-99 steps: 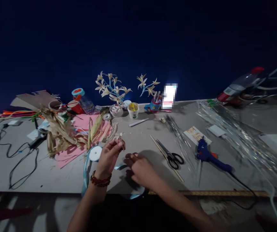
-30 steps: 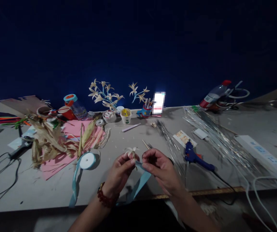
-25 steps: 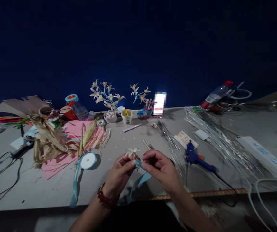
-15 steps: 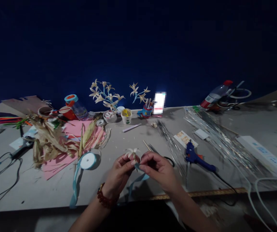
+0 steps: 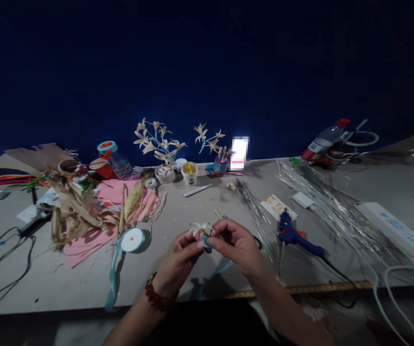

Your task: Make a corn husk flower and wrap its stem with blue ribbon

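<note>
Between my two hands, low in the middle of the view, is a small pale handmade flower (image 5: pixel 200 228) with its petals upward. My left hand (image 5: pixel 182 252), a beaded bracelet on its wrist, pinches the flower just under the petals. A strip of light blue tape (image 5: pixel 205 241) lies against the flower's base, and my right hand (image 5: pixel 236 244) pinches it between thumb and forefinger. The loose end of the tape hangs below my right hand toward the table edge. A roll of light blue tape (image 5: pixel 133 240) lies left of my hands, its tail trailing toward the front.
Dried corn husks (image 5: pixel 73 211) lie on pink paper (image 5: pixel 79 252) at the left. A blue glue gun (image 5: pixel 296 235) and bundled wires (image 5: pixel 253 206) lie to the right, near a power strip (image 5: pixel 396 233). Finished flower branches (image 5: pixel 159 142) stand at the back beside a lit phone (image 5: pixel 239 154).
My right hand has moved slightly up and closer to my left, bringing the blue tape across the front of the flower's base. The tape's hanging end has swung right.
</note>
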Motion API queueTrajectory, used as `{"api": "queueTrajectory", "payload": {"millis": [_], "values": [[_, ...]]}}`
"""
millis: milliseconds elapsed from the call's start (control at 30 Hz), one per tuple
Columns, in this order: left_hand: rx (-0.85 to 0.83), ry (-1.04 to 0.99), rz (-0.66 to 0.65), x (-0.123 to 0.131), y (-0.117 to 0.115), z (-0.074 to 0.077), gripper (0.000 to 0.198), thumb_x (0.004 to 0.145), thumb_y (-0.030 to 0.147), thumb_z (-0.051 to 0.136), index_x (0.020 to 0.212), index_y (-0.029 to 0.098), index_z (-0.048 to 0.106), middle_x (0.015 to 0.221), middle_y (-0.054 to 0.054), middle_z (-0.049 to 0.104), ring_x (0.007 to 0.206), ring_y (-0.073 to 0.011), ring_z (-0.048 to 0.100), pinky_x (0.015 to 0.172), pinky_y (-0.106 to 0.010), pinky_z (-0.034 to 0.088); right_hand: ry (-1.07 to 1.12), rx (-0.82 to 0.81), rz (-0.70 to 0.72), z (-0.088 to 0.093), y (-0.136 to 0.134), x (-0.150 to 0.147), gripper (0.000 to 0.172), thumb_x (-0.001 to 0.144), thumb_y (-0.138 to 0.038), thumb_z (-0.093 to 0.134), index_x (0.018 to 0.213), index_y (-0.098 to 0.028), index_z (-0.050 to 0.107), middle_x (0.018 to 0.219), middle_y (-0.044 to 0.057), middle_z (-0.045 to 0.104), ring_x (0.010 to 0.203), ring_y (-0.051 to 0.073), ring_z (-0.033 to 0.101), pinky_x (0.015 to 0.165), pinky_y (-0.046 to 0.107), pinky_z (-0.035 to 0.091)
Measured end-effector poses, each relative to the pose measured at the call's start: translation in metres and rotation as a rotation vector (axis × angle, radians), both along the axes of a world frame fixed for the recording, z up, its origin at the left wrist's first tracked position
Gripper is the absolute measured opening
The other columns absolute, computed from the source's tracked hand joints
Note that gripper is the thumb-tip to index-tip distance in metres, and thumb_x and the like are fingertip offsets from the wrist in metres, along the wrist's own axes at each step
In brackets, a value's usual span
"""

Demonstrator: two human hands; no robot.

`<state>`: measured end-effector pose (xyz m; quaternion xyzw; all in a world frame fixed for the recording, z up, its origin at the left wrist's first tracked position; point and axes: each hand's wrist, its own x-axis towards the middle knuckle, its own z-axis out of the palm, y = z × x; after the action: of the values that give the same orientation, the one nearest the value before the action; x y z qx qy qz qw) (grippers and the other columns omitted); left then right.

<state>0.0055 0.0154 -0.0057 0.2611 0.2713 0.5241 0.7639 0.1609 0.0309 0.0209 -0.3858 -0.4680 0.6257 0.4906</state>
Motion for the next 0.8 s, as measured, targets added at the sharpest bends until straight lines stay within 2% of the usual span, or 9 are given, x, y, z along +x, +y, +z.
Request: {"api": "queueTrajectory", "payload": {"millis": [533, 800], "values": [[0.011, 0.016, -0.020, 0.0018, 0.0001, 0.0032, 0.014, 0.074, 0.022, 0.082, 0.076, 0.014, 0.071, 0.076, -0.003, 0.065, 0.076, -0.0147, 0.058, 0.078, -0.028, 0.044, -0.035, 0.117, -0.061, -0.0048, -0.0040, -0.0039, 0.025, 0.078, -0.035, 0.078, 0.076, -0.021, 0.058, 0.068, -0.004, 0.057, 0.061, 0.012, 0.057, 0.059, 0.023, 0.049], [0.019, 0.033, -0.021, 0.0029, -0.0016, 0.0039, 0.014, 0.073, 0.023, 0.083, 0.078, 0.014, 0.072, 0.075, -0.002, 0.065, 0.075, -0.0149, 0.058, 0.078, -0.028, 0.045, -0.157, 0.158, -0.114, -0.0049, -0.0055, -0.0037, 0.027, 0.078, -0.039, 0.077, 0.075, -0.021, 0.057, 0.066, -0.004, 0.054, 0.058, 0.012, 0.054, 0.055, 0.024, 0.045]]}}
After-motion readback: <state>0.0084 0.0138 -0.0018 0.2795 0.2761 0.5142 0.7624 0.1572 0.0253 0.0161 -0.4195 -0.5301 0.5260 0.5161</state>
